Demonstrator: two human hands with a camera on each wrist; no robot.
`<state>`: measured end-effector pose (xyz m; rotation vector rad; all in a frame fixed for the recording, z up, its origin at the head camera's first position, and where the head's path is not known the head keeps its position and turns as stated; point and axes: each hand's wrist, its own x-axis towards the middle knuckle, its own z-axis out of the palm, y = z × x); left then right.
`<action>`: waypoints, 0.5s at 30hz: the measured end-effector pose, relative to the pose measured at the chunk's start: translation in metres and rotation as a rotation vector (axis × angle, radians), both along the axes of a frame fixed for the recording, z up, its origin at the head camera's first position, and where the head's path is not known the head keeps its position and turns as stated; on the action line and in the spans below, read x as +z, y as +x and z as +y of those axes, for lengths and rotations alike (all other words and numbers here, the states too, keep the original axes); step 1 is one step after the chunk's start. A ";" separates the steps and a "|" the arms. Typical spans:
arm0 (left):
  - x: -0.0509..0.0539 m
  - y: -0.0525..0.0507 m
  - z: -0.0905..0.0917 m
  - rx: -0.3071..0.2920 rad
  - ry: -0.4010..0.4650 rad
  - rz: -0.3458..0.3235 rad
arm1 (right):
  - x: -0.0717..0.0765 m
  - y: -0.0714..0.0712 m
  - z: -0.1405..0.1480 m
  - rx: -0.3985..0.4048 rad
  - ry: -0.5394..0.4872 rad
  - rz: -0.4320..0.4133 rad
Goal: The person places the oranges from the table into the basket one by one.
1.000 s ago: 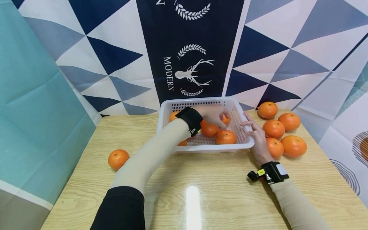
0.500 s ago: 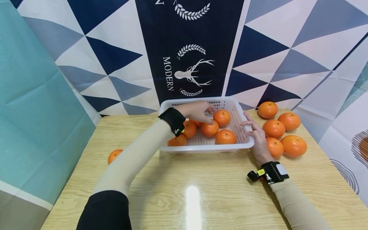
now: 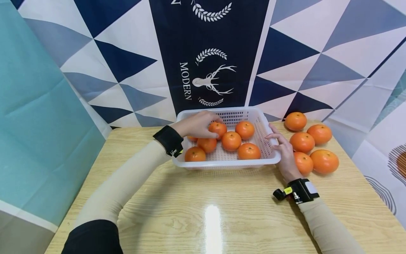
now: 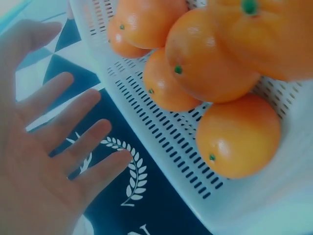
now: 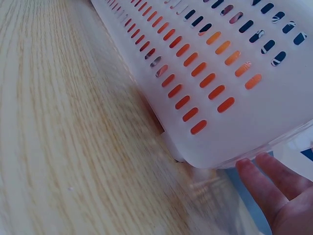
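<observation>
A white perforated plastic basket (image 3: 222, 163) holds several oranges, spread over its floor. My left hand (image 3: 198, 125) hovers over the basket's back left part, its fingers around the far side of one orange (image 3: 217, 131). In the left wrist view, the left hand (image 4: 54, 147) has its fingers spread and nothing in the palm. My right hand (image 3: 284, 153) rests at the basket's right rim, fingertips on the edge. From the right wrist, two straight fingers of the right hand (image 5: 279, 196) touch the basket's outer side.
Several loose oranges (image 3: 302, 142) lie grouped on the wooden table (image 3: 247, 211) right of the basket, close beside my right hand. A patterned cloth (image 3: 127, 63) hangs directly behind the basket, and a teal cloth (image 3: 38, 106) hangs on the left.
My left hand has drawn back leftward from the orange at the basket's back right, which now lies uncovered. The left sleeve now covers the loose orange's earlier spot. My right hand has stayed put.
</observation>
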<state>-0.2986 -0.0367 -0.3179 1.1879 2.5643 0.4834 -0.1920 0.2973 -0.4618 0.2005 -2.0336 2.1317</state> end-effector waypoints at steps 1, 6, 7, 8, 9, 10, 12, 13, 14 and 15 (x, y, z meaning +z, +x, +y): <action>0.000 0.002 -0.003 0.003 -0.002 0.014 | 0.000 0.000 0.000 0.000 0.004 -0.002; 0.004 0.016 -0.020 0.038 -0.026 0.092 | -0.001 -0.001 0.000 0.016 0.017 -0.001; 0.005 0.019 -0.023 0.041 -0.029 0.105 | -0.001 -0.001 0.000 0.016 0.015 0.000; 0.006 0.021 -0.025 0.042 -0.027 0.123 | -0.001 -0.001 0.000 0.016 0.012 0.001; 0.006 0.023 -0.028 0.042 -0.022 0.136 | -0.001 0.000 0.001 0.012 0.006 0.001; 0.007 0.025 -0.030 0.042 -0.017 0.149 | 0.000 0.000 0.001 0.011 0.003 0.001; 0.007 0.028 -0.036 0.039 -0.004 0.166 | 0.000 0.000 0.002 0.006 0.002 0.001; 0.007 0.030 -0.039 0.039 -0.002 0.175 | 0.001 0.000 0.002 0.005 0.006 0.003; 0.007 0.031 -0.042 0.040 0.000 0.180 | 0.001 0.000 0.002 0.006 0.008 0.004; 0.007 0.033 -0.045 0.045 0.001 0.182 | 0.001 0.000 0.001 0.006 0.010 0.003</action>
